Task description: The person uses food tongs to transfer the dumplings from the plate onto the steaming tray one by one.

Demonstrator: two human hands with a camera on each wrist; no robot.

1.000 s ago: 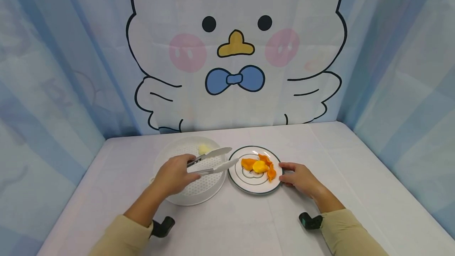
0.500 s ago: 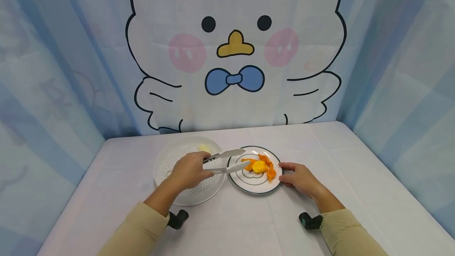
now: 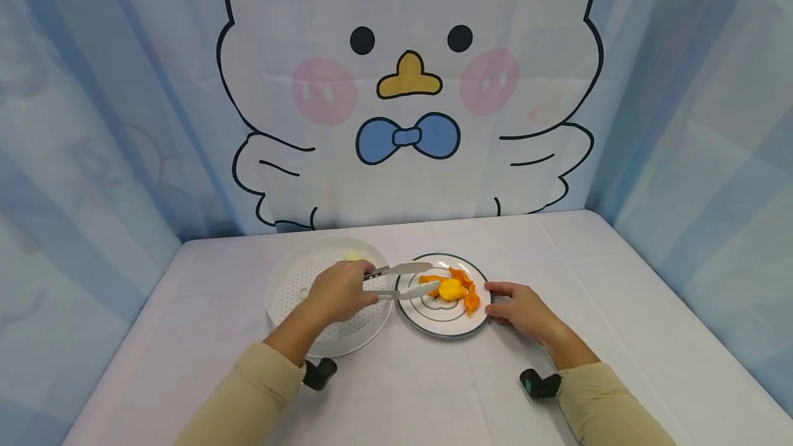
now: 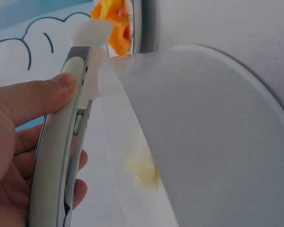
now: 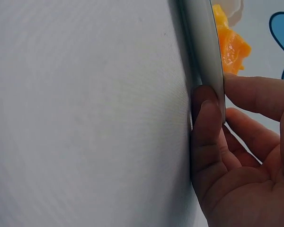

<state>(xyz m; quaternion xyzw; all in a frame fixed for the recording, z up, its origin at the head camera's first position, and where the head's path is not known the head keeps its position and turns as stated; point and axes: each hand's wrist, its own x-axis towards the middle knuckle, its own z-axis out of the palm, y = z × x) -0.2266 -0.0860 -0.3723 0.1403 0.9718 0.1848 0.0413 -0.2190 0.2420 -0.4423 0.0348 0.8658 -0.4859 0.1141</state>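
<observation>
Metal tongs level, tips at orange pieces on green-rimmed plate

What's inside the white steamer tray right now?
One pale yellow piece lies near the far wall of the steamer tray, also seen from the left wrist. The left hand with the tongs covers the near right part, so anything there is hidden.

Plate white w/ dark green rim; food orange & yellow; steamer tray white, perforated; tongs silver/white
</observation>
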